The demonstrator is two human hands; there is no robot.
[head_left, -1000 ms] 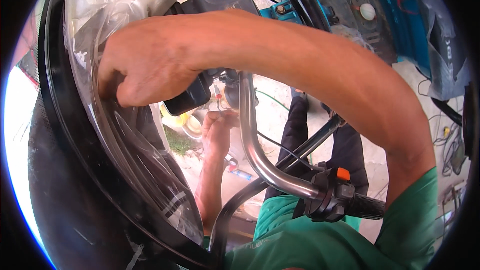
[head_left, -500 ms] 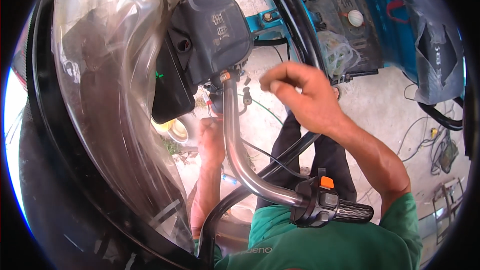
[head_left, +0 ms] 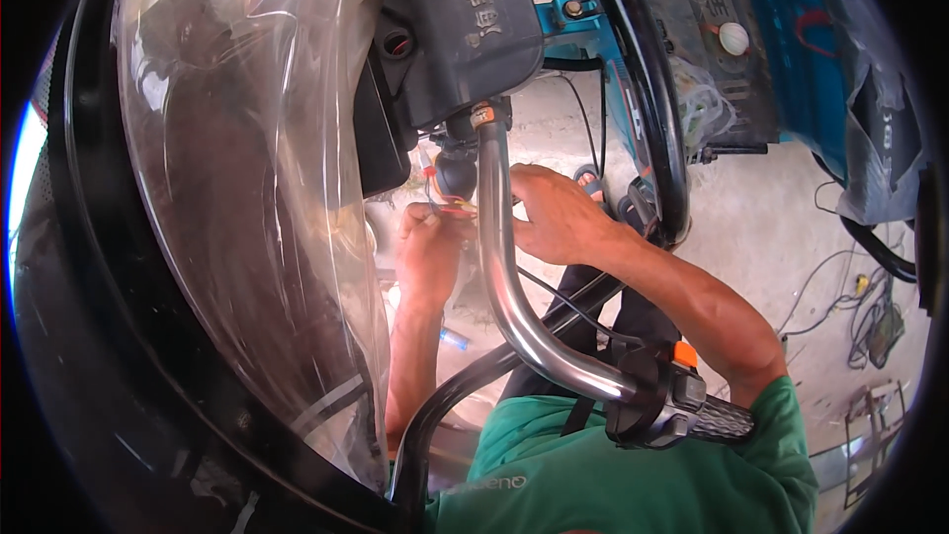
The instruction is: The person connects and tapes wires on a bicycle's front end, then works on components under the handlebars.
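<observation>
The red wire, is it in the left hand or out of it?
In: the left hand is curled closed, with the red wire running from its grip.

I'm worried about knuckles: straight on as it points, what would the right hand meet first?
Passing behind the metal handlebar tube, probably the thin wires at the left hand; depth is unclear, so the tube might come first.
</observation>
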